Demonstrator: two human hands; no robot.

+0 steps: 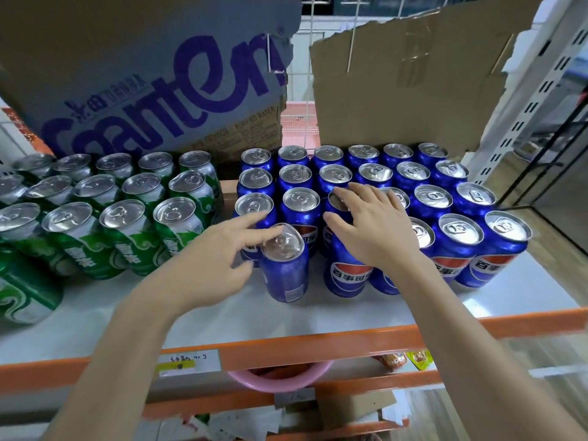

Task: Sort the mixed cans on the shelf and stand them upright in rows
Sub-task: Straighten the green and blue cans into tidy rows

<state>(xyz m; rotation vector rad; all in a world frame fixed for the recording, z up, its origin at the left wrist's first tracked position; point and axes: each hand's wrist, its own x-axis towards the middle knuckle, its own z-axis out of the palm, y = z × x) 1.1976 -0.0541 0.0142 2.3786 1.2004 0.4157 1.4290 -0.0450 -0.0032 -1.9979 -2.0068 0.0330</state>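
Blue cola cans [458, 243] stand upright in rows on the right half of the white shelf [222, 307]. Green cans [127, 237] stand in rows on the left half. One blue can [286, 265] stands alone in front of the blue block, slightly tilted. My left hand [216, 259] holds this can at its rim and side with thumb and fingers. My right hand [372, 227] lies spread over the tops of blue cans in the front rows, and the front can [343, 275] under its palm is partly hidden.
A printed cardboard box [143, 90] stands behind the green cans and a torn plain carton [397, 90] behind the blue ones. The shelf's orange front rail [286, 348] carries a price label. A pink bowl [280, 377] and snack packets sit on the shelf below.
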